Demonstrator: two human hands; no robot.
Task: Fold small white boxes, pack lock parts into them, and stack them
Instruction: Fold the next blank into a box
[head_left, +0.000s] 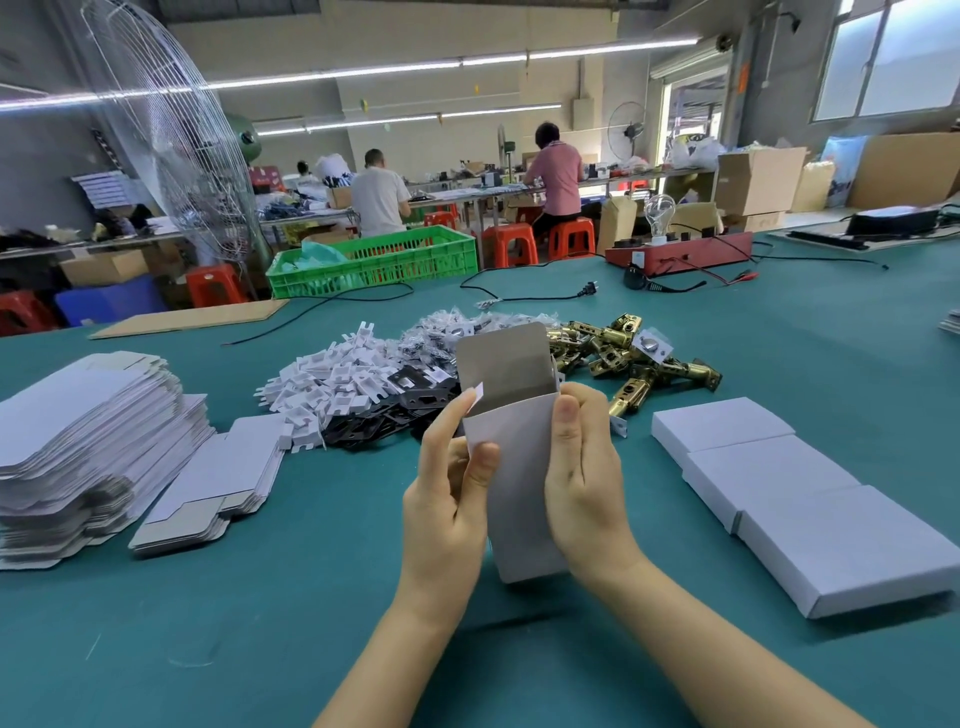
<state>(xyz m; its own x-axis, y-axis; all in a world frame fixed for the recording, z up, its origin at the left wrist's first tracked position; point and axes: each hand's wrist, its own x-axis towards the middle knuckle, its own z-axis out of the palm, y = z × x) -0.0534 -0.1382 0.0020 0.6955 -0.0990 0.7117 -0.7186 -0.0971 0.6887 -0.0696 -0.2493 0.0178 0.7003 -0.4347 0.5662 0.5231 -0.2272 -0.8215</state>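
I hold a small white box (519, 483) upright above the green table, its top flap standing open and the grey inside showing. My left hand (449, 499) grips its left side, thumb on the front face and forefinger at the top edge. My right hand (584, 478) grips the right side, thumb at the upper right corner. Behind the box lie heaps of white plastic pieces (332, 382), black plates (384, 415) and brass latch parts (639, 364). Three closed white boxes (810, 499) lie in a row to the right.
Flat box blanks are stacked at the left (88, 441), with a smaller pile (218, 483) beside them. A cardboard sheet (192, 317), black cables (545, 296), a green crate (374, 260) and a red tester with a bulb (680, 249) lie farther back. People work at distant benches.
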